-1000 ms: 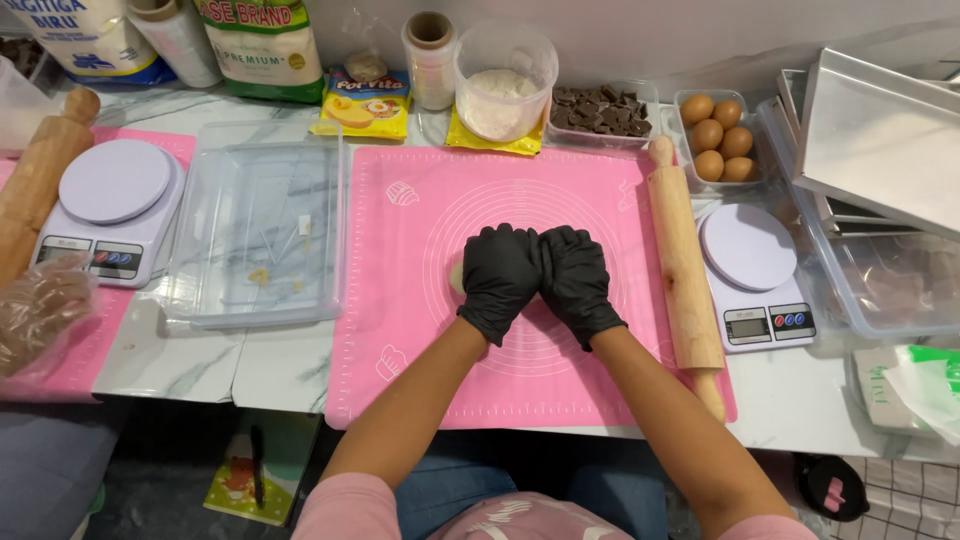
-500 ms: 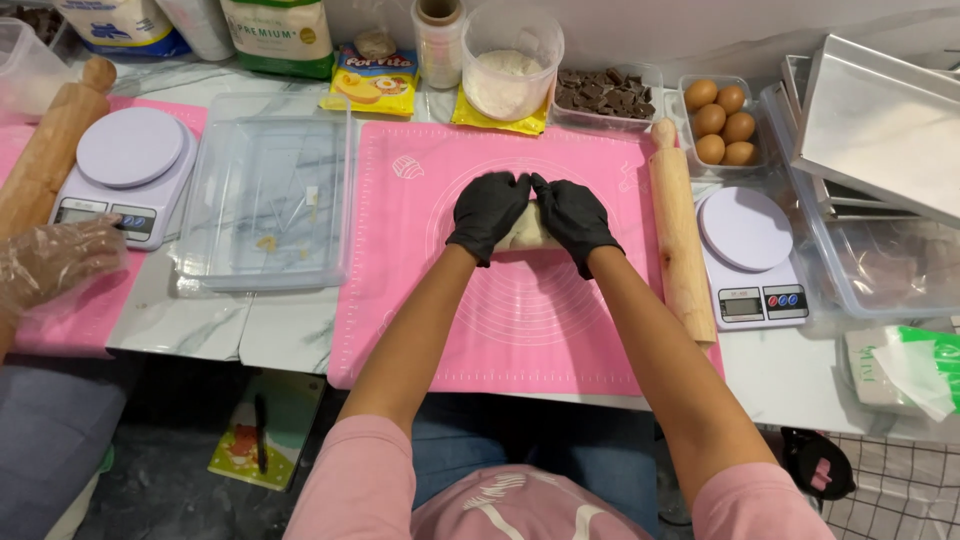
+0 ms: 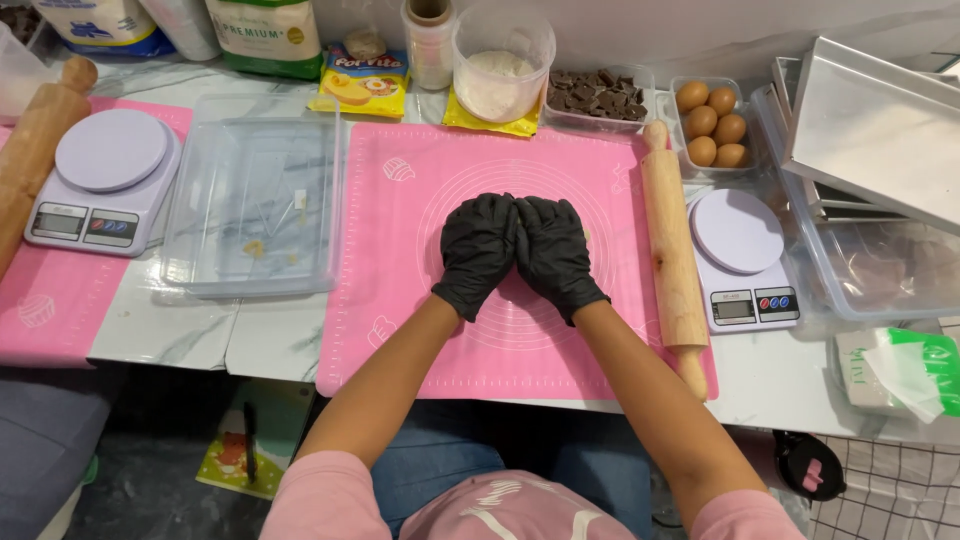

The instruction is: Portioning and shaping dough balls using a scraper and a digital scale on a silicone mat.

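Note:
Both my hands wear black gloves and lie side by side, thumbs touching, in the middle of a pink silicone mat (image 3: 400,300). My left hand (image 3: 478,250) and my right hand (image 3: 555,250) are cupped over a lump of pale dough (image 3: 586,238). Only a thin sliver of the dough shows, at the right hand's outer edge. A wooden rolling pin (image 3: 672,250) lies along the mat's right side, just clear of my right hand.
An empty clear plastic box (image 3: 255,205) sits left of the mat, with a scale (image 3: 105,180) and a second rolling pin (image 3: 35,150) beyond it. At the back stand a flour tub (image 3: 500,75), chocolate pieces (image 3: 595,97) and eggs (image 3: 712,125). To the right are another scale (image 3: 740,250) and metal trays (image 3: 880,130).
My hands have closed fully over the dough and pressed down on it. Another person's clear-gloved hand at the far left has left the view.

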